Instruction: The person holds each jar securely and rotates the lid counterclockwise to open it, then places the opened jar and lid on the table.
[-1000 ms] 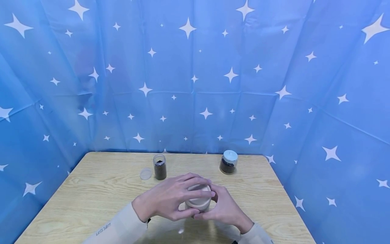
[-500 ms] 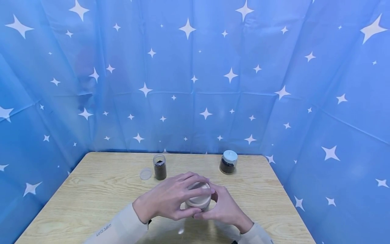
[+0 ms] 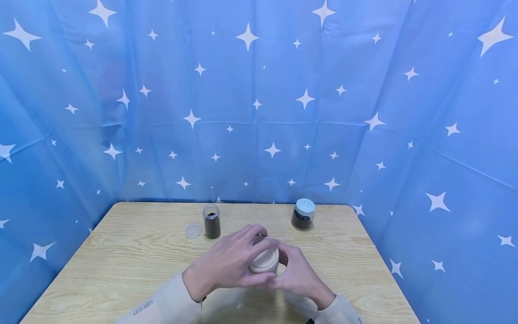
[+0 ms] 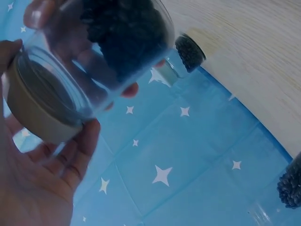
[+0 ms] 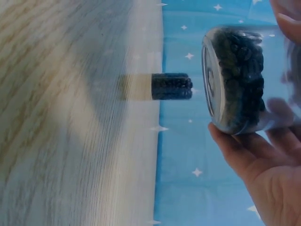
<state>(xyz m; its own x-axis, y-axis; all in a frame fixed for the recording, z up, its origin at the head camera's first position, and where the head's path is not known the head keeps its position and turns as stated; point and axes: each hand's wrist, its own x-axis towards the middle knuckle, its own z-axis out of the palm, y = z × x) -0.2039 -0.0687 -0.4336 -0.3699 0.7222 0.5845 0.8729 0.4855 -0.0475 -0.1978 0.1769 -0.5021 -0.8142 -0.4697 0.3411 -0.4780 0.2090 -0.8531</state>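
A clear jar, partly filled with dark bean-like pieces, is held between both hands above the table. Its pale lid is on the mouth end. My left hand grips that lid from above, fingers and thumb curled round the rim, as the left wrist view also shows. Around the jar's body my right hand wraps from the right side, with its fingers under the jar in the right wrist view. In the right wrist view the jar's bottom is visible. Whether the lid sits tight cannot be told.
On the wooden table, a lidless clear jar of dark grains stands at the back left. A flat translucent lid lies beside it. Back right stands a jar with a light blue lid. A starry blue curtain surrounds the table.
My left hand has turned and shifted slightly right on the lid, its fingers bending more around the rim. My right hand stays nearly still on the jar.
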